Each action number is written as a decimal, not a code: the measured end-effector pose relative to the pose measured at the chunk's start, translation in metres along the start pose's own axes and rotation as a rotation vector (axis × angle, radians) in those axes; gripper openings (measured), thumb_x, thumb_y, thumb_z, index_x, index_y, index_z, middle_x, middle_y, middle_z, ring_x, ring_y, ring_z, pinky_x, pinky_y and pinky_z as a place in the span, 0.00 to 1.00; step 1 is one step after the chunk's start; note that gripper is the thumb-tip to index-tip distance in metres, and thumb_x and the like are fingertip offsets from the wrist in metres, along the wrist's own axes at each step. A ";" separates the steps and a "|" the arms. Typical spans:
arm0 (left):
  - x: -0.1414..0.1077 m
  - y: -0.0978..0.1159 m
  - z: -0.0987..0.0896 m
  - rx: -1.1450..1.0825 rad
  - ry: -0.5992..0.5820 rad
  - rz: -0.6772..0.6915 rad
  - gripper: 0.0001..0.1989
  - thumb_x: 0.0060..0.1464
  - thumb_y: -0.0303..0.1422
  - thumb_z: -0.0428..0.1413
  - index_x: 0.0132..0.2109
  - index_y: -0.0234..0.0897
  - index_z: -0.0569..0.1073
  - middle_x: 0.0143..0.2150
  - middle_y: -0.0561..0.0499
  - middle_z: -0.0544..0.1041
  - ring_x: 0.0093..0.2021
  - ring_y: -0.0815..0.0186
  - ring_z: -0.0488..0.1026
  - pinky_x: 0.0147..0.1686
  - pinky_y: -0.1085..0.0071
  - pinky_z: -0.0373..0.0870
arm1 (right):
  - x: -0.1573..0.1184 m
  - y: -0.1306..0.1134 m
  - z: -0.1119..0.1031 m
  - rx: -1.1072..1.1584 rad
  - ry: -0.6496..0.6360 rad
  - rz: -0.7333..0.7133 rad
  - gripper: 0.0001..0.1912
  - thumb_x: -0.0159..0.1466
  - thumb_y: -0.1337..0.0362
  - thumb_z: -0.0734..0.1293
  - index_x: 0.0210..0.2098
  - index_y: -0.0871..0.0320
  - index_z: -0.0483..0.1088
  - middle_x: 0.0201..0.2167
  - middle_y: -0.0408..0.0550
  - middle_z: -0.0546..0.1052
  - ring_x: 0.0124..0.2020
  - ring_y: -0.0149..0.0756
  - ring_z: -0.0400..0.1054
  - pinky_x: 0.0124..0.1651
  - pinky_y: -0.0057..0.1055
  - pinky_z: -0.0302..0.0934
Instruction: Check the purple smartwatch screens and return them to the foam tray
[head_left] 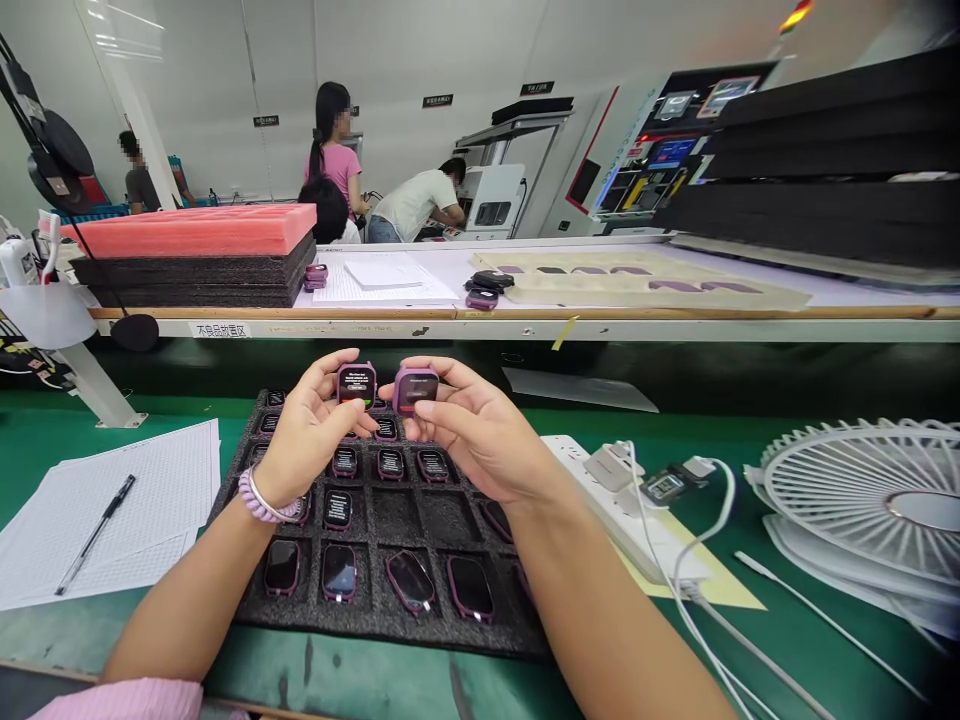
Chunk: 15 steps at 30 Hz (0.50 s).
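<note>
My left hand [311,420] is closed on a purple smartwatch body [357,384], its lit screen showing white text and its thumb at the lower edge. Beside it, my right hand [472,420] grips a second purple watch [415,390], whose screen is dimmer with a red strip at the bottom. Both are held upright over a black foam tray [352,630]. Several more watches sit in its pockets, among them a lit one [338,509] and a dark one [471,588]. Two pockets near the middle hold nothing. My forearms cover parts of the tray.
Left are gridded papers [172,470] with a pen [96,535]. A power strip [622,510] with chargers and cables, and a white fan [862,500], stand right. A shelf [420,328] spans the back, bearing foam stacks [195,235] and a beige tray [637,280]. People work beyond.
</note>
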<state>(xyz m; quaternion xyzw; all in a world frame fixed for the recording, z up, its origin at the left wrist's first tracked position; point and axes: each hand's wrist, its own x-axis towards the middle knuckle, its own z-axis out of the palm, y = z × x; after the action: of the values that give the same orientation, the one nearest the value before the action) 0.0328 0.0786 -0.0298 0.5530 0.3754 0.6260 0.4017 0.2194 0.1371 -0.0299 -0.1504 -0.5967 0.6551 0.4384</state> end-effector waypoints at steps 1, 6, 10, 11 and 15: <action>0.001 0.000 0.000 -0.013 0.010 -0.013 0.30 0.55 0.34 0.61 0.63 0.35 0.63 0.51 0.44 0.73 0.32 0.71 0.77 0.35 0.77 0.78 | -0.001 -0.001 0.001 0.004 -0.012 0.001 0.27 0.60 0.61 0.77 0.55 0.56 0.68 0.47 0.51 0.76 0.31 0.33 0.70 0.36 0.29 0.66; 0.004 0.000 -0.002 -0.090 0.057 -0.051 0.31 0.53 0.31 0.60 0.63 0.35 0.63 0.50 0.45 0.74 0.34 0.70 0.77 0.36 0.77 0.79 | -0.014 -0.012 0.013 0.018 -0.146 -0.034 0.28 0.66 0.61 0.77 0.62 0.51 0.67 0.46 0.49 0.76 0.36 0.35 0.74 0.42 0.30 0.70; 0.006 0.000 -0.005 -0.097 0.072 -0.053 0.31 0.51 0.31 0.61 0.61 0.36 0.64 0.49 0.47 0.74 0.33 0.70 0.78 0.35 0.78 0.79 | -0.047 -0.028 0.033 -0.066 -0.347 -0.167 0.22 0.67 0.64 0.78 0.59 0.45 0.75 0.48 0.47 0.75 0.37 0.34 0.74 0.41 0.29 0.72; 0.006 0.000 -0.006 -0.087 0.071 -0.052 0.31 0.50 0.31 0.62 0.61 0.36 0.64 0.48 0.47 0.74 0.33 0.70 0.78 0.35 0.78 0.79 | -0.057 -0.032 0.037 -0.098 -0.400 -0.194 0.21 0.67 0.64 0.79 0.57 0.45 0.76 0.48 0.47 0.74 0.37 0.34 0.73 0.42 0.28 0.72; 0.007 -0.002 -0.007 -0.059 0.053 -0.019 0.30 0.50 0.31 0.63 0.59 0.35 0.64 0.46 0.48 0.74 0.32 0.71 0.77 0.33 0.79 0.78 | -0.091 -0.042 0.046 -0.355 -0.383 0.025 0.09 0.73 0.57 0.72 0.51 0.50 0.79 0.35 0.46 0.75 0.33 0.34 0.73 0.39 0.24 0.71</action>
<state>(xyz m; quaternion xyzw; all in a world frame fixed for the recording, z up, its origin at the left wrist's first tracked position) 0.0257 0.0853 -0.0293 0.5203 0.3725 0.6476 0.4138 0.2547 0.0344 -0.0100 -0.1054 -0.7724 0.5621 0.2762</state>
